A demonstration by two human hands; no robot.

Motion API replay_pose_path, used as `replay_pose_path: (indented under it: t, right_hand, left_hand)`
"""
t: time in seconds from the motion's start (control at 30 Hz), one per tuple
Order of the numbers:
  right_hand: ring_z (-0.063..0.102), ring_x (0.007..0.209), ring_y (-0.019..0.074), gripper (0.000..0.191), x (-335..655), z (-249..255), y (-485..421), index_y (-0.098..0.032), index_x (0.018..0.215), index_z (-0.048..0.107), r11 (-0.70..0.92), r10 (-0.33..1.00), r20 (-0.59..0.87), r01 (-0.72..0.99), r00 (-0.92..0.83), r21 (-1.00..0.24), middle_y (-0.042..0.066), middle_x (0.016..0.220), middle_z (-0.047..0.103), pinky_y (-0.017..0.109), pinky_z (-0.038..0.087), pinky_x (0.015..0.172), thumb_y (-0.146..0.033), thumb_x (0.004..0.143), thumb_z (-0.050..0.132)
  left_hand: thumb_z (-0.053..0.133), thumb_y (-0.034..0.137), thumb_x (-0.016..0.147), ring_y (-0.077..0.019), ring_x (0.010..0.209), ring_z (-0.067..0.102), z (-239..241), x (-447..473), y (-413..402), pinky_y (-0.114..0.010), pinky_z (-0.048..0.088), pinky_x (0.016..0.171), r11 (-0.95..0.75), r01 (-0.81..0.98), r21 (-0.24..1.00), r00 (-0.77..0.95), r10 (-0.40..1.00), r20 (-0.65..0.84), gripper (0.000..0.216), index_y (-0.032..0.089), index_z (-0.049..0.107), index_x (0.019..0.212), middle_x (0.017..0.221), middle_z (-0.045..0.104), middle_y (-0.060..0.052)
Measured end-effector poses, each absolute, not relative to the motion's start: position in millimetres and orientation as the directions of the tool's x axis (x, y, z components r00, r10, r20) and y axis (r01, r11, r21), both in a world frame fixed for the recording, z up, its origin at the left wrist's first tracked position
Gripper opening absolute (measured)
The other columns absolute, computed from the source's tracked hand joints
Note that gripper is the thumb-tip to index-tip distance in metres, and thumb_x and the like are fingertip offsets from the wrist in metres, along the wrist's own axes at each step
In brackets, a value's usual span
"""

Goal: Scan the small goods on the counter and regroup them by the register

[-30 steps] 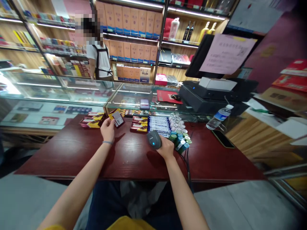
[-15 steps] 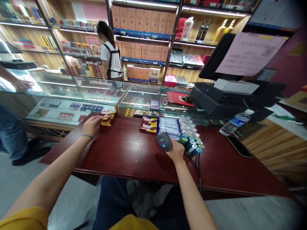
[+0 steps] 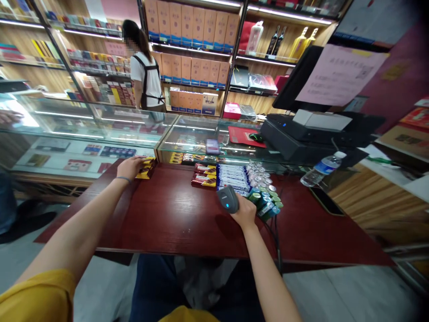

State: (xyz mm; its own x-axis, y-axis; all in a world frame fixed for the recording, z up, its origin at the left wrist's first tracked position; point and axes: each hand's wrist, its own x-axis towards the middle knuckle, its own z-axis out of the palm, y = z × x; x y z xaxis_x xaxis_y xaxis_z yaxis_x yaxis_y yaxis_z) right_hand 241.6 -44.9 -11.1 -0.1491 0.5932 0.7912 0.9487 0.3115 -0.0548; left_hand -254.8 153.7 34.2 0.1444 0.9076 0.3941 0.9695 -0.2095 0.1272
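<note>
At the left of the dark red table, my left hand has its fingers closed at the edge of a small stack of yellow-and-red chocolate packets; the fingertips are partly hidden. My right hand is wrapped around the handle of a black barcode scanner with a blue light, held above the table. Just beyond the scanner lie more chocolate packets, a row of blue-and-white wrapped sticks, several silver-wrapped pieces and a cluster of green and blue rolls.
A glass display counter runs behind the table. To the right stand a water bottle, a phone and a monitor over black equipment. A person stands by the shelves. The scanner cable hangs over the front edge.
The view has shifted slightly to the right. My left hand has moved slightly against the chocolate stack, and less of the stack's red wrapping shows. My right hand still holds the scanner nearly unmoved.
</note>
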Motion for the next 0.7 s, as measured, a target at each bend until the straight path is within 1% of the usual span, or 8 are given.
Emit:
replay_pose_path:
  t: [0.07,0.17,0.27,0.37,0.47,0.57,0.63,0.7]
  right_hand:
    - [0.068,0.07,0.0207,0.04,243,-12,-44,-0.013,0.116,0.063,0.304,0.593,0.793,0.951,-0.138,-0.061,0.009,0.085,0.072,0.029,0.052,0.066,-0.031,0.081,0.057]
    - [0.067,0.069,0.0206,0.04,244,-13,-43,-0.013,0.115,0.063,0.3,0.591,0.797,0.951,-0.125,-0.073,0.009,0.083,0.072,0.029,0.052,0.064,-0.032,0.081,0.058]
    - [0.068,0.07,0.0204,0.038,244,-13,-42,-0.013,0.114,0.062,0.299,0.589,0.798,0.952,-0.124,-0.072,0.009,0.085,0.072,0.029,0.051,0.064,-0.032,0.082,0.057]
    - [0.068,0.07,0.0202,0.036,244,-12,-42,-0.013,0.113,0.063,0.296,0.577,0.808,0.953,-0.119,-0.071,0.009,0.086,0.073,0.029,0.051,0.065,-0.03,0.083,0.057]
    - [0.068,0.071,0.02,0.036,244,-12,-42,-0.012,0.114,0.062,0.31,0.567,0.816,0.947,-0.118,-0.079,0.009,0.087,0.073,0.028,0.051,0.066,-0.031,0.083,0.058]
    - [0.068,0.069,0.0197,0.037,245,-13,-42,-0.013,0.113,0.062,0.303,0.573,0.813,0.948,-0.101,-0.096,0.009,0.086,0.072,0.028,0.051,0.065,-0.033,0.083,0.058]
    - [0.068,0.069,0.0198,0.037,246,-15,-42,-0.013,0.112,0.063,0.29,0.58,0.81,0.951,-0.087,-0.106,0.009,0.085,0.072,0.028,0.051,0.065,-0.035,0.083,0.057]
    - [0.068,0.07,0.0202,0.037,247,-16,-41,-0.013,0.112,0.062,0.288,0.578,0.812,0.951,-0.077,-0.114,0.009,0.085,0.072,0.029,0.051,0.065,-0.035,0.083,0.056]
  left_hand:
    - [0.049,0.032,0.085,-0.0277,0.098,0.065,33,-255,166,-0.034,0.047,0.081,-0.213,0.968,0.132,0.154,0.921,0.358,0.038,0.022,0.072,0.113,0.121,0.066,-0.013]
    - [0.054,0.033,0.08,-0.028,0.098,0.066,31,-257,178,-0.034,0.049,0.082,-0.224,0.96,0.169,0.16,0.933,0.324,0.037,0.02,0.073,0.11,0.12,0.068,-0.014]
    - [0.059,0.035,0.076,-0.0273,0.101,0.066,29,-258,185,-0.034,0.049,0.085,-0.285,0.931,0.228,0.205,0.924,0.322,0.034,0.022,0.074,0.103,0.115,0.07,-0.013]
    - [0.061,0.036,0.073,-0.0277,0.107,0.064,28,-260,189,-0.035,0.049,0.089,-0.327,0.909,0.257,0.24,0.918,0.317,0.029,0.024,0.075,0.095,0.111,0.072,-0.01]
    - [0.06,0.033,0.071,-0.0293,0.108,0.064,31,-260,192,-0.037,0.049,0.089,-0.286,0.925,0.252,0.214,0.937,0.276,0.028,0.023,0.075,0.092,0.113,0.072,-0.01]
    - [0.059,0.029,0.069,-0.0303,0.103,0.065,34,-257,193,-0.037,0.05,0.086,-0.23,0.94,0.254,0.166,0.954,0.248,0.029,0.023,0.076,0.093,0.11,0.072,-0.011]
    - [0.058,0.027,0.069,-0.0295,0.1,0.065,36,-251,191,-0.037,0.05,0.086,-0.202,0.937,0.284,0.119,0.952,0.283,0.031,0.021,0.075,0.094,0.106,0.072,-0.011]
    - [0.056,0.026,0.072,-0.0288,0.099,0.064,38,-240,185,-0.038,0.049,0.089,-0.201,0.927,0.318,0.078,0.929,0.361,0.033,0.017,0.075,0.097,0.105,0.072,-0.013]
